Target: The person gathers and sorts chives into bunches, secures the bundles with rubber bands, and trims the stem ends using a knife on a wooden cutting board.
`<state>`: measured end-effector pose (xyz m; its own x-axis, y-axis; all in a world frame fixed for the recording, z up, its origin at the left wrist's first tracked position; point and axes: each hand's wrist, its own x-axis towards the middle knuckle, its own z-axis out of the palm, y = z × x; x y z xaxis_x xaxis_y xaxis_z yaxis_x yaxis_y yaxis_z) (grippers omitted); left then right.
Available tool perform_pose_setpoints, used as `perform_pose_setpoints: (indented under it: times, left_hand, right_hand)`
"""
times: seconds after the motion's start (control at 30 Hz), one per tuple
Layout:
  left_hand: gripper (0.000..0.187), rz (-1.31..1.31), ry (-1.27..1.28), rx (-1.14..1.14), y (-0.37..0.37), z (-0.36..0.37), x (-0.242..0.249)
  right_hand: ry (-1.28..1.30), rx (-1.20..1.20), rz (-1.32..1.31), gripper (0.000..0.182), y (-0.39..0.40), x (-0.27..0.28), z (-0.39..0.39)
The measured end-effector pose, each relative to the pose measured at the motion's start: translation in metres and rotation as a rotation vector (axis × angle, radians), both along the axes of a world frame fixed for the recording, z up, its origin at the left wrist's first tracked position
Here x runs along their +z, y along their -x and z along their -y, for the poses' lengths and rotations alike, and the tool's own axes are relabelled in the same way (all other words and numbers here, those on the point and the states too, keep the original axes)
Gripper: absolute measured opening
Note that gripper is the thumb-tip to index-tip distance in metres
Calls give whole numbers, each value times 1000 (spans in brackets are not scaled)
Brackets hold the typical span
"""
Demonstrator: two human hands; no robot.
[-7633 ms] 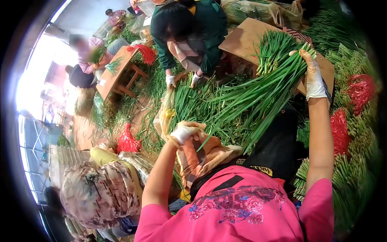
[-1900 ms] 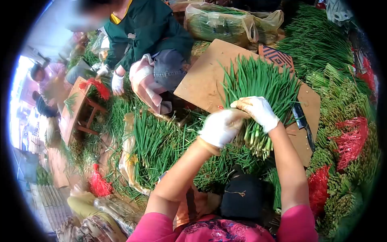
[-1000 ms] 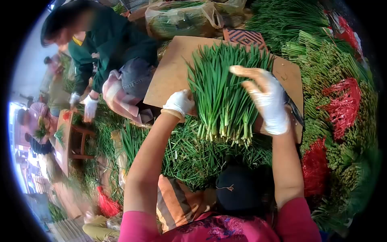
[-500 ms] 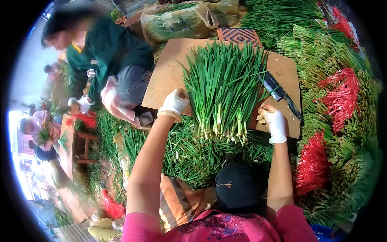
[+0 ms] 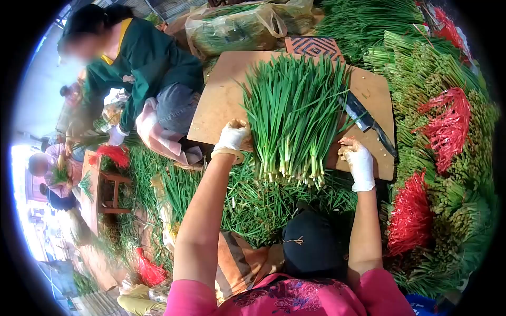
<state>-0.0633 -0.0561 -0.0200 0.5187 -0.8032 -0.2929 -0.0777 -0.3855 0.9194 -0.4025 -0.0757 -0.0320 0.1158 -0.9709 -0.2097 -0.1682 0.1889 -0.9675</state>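
Observation:
A bunch of garlic chives (image 5: 292,116) lies on a brown board (image 5: 219,100), leaf tips away from me and pale stem ends hanging over its near edge. At the bunch's left side is my left hand (image 5: 233,136), gloved in white with fingers curled; what they hold, if anything, is hidden. My right hand (image 5: 357,160), also gloved, is closed to the right of the stems, pinching a thin red strip of plastic string (image 5: 348,140). Right of the leaves rests a knife (image 5: 363,118) with a black handle, part of its blade under the leaves.
Bundled stems (image 5: 416,100) are heaped on the right, with red plastic string piles (image 5: 410,213) on them. Loose green trimmings (image 5: 263,210) cover the ground below the board. A co-worker in a green top (image 5: 153,58) sits at left, near a wooden stool (image 5: 113,192).
My left hand has shifted slightly right and upward, closer to the bunch. My right hand stays nearly in place. The co-worker at left has turned and moved their hands.

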Motion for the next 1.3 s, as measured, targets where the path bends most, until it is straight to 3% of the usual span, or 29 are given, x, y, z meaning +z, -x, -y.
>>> perform_pose_setpoints:
  times: [0.1,0.17,0.23,0.33,0.43,0.5,0.53,0.63,0.7,0.77,0.83,0.87,0.9,0.97,1.03,1.13,1.3]
  left_hand:
    - [7,-155,-20,2,-4,0,-1]
    - [8,-267,-51,-5,-1,-6,9]
    - [9,-326,-69,17,3,-9,17]
    - [11,-307,-85,-2,-4,-1,5]
    - [12,-358,-61,-16,-1,-1,5]
    - [11,-380,-19,-46,-4,1,-2]
    - [11,-407,-31,-40,-1,-1,3]
    - [9,-460,-54,-5,3,0,8]
    - [9,-506,-5,-47,0,0,2]
    - [11,-516,-27,-78,7,-4,23]
    - [12,-466,2,-147,5,0,17]
    - [13,-393,23,-149,4,3,11]
    - [12,-412,9,-137,1,2,10]
    - [12,-452,-25,-117,-3,-1,9]
    - [11,-509,31,-116,-4,-1,5]
    - [9,-533,44,-162,-1,-1,8]
    - [9,-97,25,-224,20,15,4]
  right_hand:
    - [139,-65,-379,15,4,17,0]
    - [332,-138,-89,23,0,27,-1]
    - [530,-29,-259,32,-17,75,-10]
    - [921,298,-602,49,-50,117,-16]
    - [1195,535,-1081,47,-92,135,-13]
    - [1206,760,-1196,52,-116,130,-14]
    - [1367,837,-1266,46,-126,121,-13]
    - [1577,1142,-1191,46,-137,112,-10]
    - [1648,1326,-1013,45,-142,105,1]
    - [1481,1568,-1052,43,-157,112,4]
    - [1475,1655,-1209,37,-167,120,0]
    - [1515,1586,-1019,26,-171,107,7]
    - [1537,1545,-1021,18,-173,111,8]
    - [1420,1522,-1029,20,-174,123,12]
    - [1610,1449,-1022,10,-168,125,19]
    - [1615,1396,-954,6,-163,110,18]
    - [1523,1386,-1044,9,-162,93,-2]
